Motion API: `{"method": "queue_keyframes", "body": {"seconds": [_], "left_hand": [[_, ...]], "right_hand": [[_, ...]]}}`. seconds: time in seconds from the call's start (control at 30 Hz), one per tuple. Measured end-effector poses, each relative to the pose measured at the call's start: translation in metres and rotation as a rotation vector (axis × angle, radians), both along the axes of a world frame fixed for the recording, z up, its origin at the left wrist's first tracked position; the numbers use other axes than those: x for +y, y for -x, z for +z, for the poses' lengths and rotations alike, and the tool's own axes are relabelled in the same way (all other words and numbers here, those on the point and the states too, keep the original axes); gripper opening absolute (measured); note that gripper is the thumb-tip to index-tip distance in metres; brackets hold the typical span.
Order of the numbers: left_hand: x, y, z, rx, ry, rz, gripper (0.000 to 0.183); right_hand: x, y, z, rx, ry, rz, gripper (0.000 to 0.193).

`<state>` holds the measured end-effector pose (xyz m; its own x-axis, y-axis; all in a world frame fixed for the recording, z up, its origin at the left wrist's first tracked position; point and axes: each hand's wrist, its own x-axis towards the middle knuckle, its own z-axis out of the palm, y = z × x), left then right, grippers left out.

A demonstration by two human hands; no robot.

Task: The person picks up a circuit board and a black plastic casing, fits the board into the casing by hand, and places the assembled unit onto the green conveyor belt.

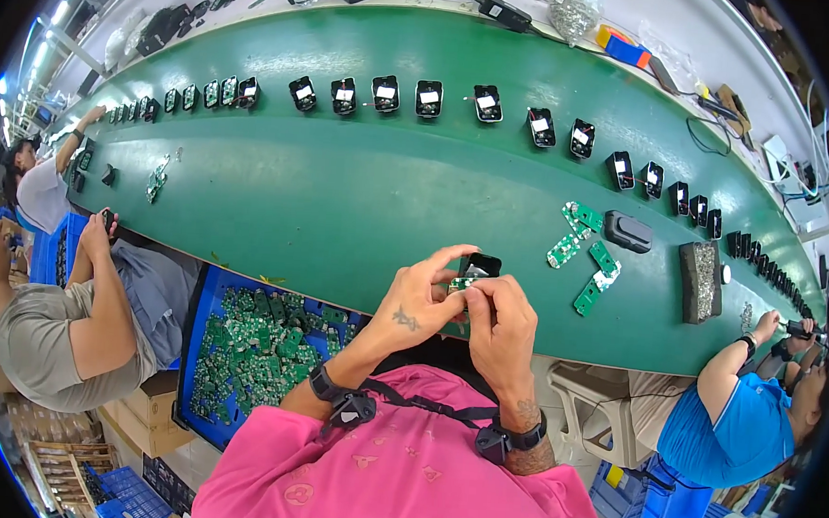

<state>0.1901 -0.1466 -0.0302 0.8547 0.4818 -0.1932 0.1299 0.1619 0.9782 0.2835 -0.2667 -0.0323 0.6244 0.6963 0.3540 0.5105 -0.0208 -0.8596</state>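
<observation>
Close to my body, over the near edge of the bench, both hands meet around a small black plastic housing [483,263] and a green circuit board [460,284]. My left hand [417,297] is closed, its fingers curled about the housing and its thumb at the board. My right hand [502,326] pinches at the board from the other side, fingertips partly hidden. Several loose green circuit boards [588,288] lie on the bench to the right, beside a closed dark plastic case [628,231].
Black housings [429,98] stand in a long curved row across the green bench [323,196]. A blue bin [204,313] heaped with circuit boards is at lower left. A dark rough block [700,283] lies at right. Co-workers sit at left [69,323] and right [741,431].
</observation>
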Motion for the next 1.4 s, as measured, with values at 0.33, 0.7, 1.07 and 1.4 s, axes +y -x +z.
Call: {"method": "queue_keyframes", "body": {"seconds": [0.33, 0.7, 1.07, 1.4], "left_hand": [[-0.018, 0.004, 0.029, -0.008, -0.514, 0.142, 0.056], [-0.023, -0.002, 0.027, -0.134, -0.773, 0.189, 0.059], [-0.024, -0.001, 0.025, -0.054, -0.923, 0.112, 0.062], [-0.018, 0.005, 0.032, -0.053, -0.763, -0.068, 0.062]], "right_hand": [[-0.013, -0.005, 0.022, -0.18, 0.127, -0.012, 0.005], [-0.016, -0.005, 0.02, -0.186, 0.135, 0.002, 0.008], [-0.025, -0.018, 0.032, -0.21, 0.294, 0.109, 0.002], [-0.037, -0.029, 0.044, -0.1, 0.343, 0.263, 0.004]]}}
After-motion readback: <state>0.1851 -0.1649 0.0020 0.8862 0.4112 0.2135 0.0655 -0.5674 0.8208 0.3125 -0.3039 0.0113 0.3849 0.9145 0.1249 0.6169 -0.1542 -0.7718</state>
